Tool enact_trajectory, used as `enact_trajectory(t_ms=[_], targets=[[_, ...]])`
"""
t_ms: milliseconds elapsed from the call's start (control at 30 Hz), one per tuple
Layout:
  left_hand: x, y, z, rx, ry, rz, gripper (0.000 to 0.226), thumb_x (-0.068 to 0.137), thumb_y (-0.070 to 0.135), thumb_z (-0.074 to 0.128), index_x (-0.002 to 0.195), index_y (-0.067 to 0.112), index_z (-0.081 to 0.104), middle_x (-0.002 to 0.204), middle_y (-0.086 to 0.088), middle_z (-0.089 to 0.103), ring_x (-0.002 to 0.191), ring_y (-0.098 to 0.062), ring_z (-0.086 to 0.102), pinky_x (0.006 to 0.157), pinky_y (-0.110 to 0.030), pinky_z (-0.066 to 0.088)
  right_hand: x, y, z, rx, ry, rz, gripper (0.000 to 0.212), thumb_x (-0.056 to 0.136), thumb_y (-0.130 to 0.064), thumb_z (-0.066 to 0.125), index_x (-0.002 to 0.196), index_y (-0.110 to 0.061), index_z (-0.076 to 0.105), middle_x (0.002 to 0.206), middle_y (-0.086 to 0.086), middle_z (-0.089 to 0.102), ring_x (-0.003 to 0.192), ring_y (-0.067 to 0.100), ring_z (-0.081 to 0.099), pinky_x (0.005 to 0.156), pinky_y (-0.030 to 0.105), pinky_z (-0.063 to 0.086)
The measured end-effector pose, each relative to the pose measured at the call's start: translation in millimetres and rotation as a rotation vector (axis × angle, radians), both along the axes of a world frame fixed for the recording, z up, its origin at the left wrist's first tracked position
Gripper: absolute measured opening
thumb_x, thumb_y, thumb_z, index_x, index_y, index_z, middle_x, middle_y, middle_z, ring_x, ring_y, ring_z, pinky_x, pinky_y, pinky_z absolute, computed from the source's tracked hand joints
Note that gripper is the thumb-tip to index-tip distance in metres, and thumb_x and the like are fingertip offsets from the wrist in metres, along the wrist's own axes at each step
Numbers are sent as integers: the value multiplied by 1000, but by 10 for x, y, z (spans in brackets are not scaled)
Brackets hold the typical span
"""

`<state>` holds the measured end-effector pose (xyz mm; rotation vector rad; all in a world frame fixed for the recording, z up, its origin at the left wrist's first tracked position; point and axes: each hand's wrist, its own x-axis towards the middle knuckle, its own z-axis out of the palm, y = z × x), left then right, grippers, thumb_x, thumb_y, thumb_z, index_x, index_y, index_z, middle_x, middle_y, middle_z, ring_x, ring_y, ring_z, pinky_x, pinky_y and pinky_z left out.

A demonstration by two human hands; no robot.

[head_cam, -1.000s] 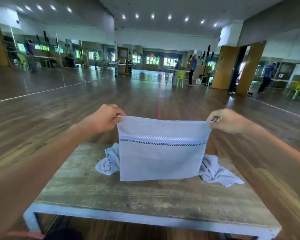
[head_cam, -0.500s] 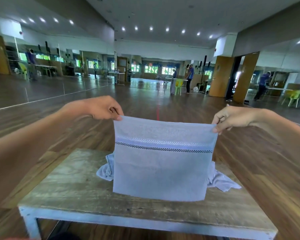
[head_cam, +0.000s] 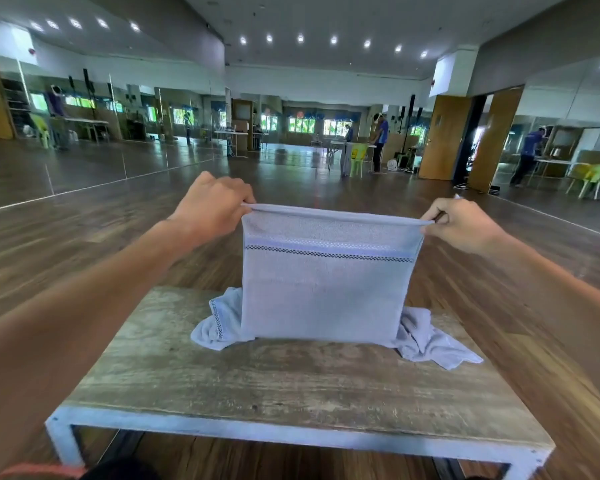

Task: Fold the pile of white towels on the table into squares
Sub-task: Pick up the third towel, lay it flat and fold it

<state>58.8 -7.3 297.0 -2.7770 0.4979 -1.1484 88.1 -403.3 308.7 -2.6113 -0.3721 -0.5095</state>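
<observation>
A white towel (head_cam: 326, 289) with a dark checked stripe hangs doubled over in the air above the table. My left hand (head_cam: 212, 209) pinches its top left corner and my right hand (head_cam: 461, 223) pinches its top right corner, stretching the top edge taut. Its lower edge reaches down near the tabletop. Behind it lies a crumpled pile of white towels (head_cam: 426, 341), sticking out on both sides and partly hidden by the held towel.
The low wooden table (head_cam: 291, 386) has a pale metal frame and stands on a wooden floor. Mirrored walls, open doors, people at tables and green chairs are far off at the back of the hall.
The towel stays pinched at both top corners throughout. It dropped lower half a second ago and has since come back up and away, its lower edge sitting farther back over the table.
</observation>
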Motion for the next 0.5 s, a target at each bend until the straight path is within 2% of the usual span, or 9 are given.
enact_trajectory(t_ms=[100, 200, 267, 333, 367, 433, 500], targets=[[-16, 65, -312, -2, -51, -67, 15, 93, 22, 51, 98, 19, 65, 97, 1, 66, 94, -24, 61, 78, -36, 28, -53, -40, -230, -13, -60, 38, 4, 84, -7, 67, 84, -11, 65, 68, -5, 61, 67, 11, 57, 56, 14, 37], [-113, 96, -805, 32, 15, -138, 23, 87, 30, 43, 86, 22, 65, 81, 5, 64, 76, -20, 64, 69, -32, 24, -135, -144, -700, -27, -18, 74, 12, 80, -2, 69, 77, -13, 66, 70, -5, 64, 68, 18, 58, 61, 10, 40], [-260, 86, -1170, 39, 116, -166, 27, 82, 33, 40, 80, 24, 65, 75, 8, 63, 68, -16, 64, 66, -30, 25, -237, -221, -1084, -39, 89, 93, 27, 77, -2, 71, 71, -27, 62, 68, -8, 66, 67, 11, 60, 65, 13, 41], [-430, 76, -1563, 37, 209, -181, 25, 78, 34, 40, 76, 27, 64, 72, 12, 64, 64, -12, 64, 65, -26, 32, -404, -267, -1440, -65, 204, 146, 36, 76, -2, 73, 68, -34, 58, 73, -10, 66, 77, 4, 59, 66, 16, 41], [-517, 74, -1755, 21, 253, -190, 24, 77, 35, 41, 75, 28, 63, 72, 15, 64, 63, -10, 65, 64, -24, 39, -502, -277, -1615, -74, 255, 178, 35, 75, -2, 74, 68, -33, 59, 78, -9, 65, 80, 0, 58, 65, 16, 41], [-690, 46, -2077, -54, 401, -191, 20, 78, 38, 44, 76, 29, 62, 76, 17, 65, 69, -10, 66, 62, -26, 51, -693, -286, -1924, -90, 358, 209, 28, 76, -2, 74, 68, -25, 61, 70, -5, 63, 78, -4, 57, 65, 14, 39], [-842, 40, -2331, -130, 615, -142, 12, 83, 36, 52, 81, 29, 62, 85, 16, 66, 80, -8, 65, 70, -29, 51, -825, -321, -2203, -57, 434, 208, 30, 75, -1, 75, 65, -25, 60, 70, -7, 64, 74, -1, 58, 63, 14, 39]])
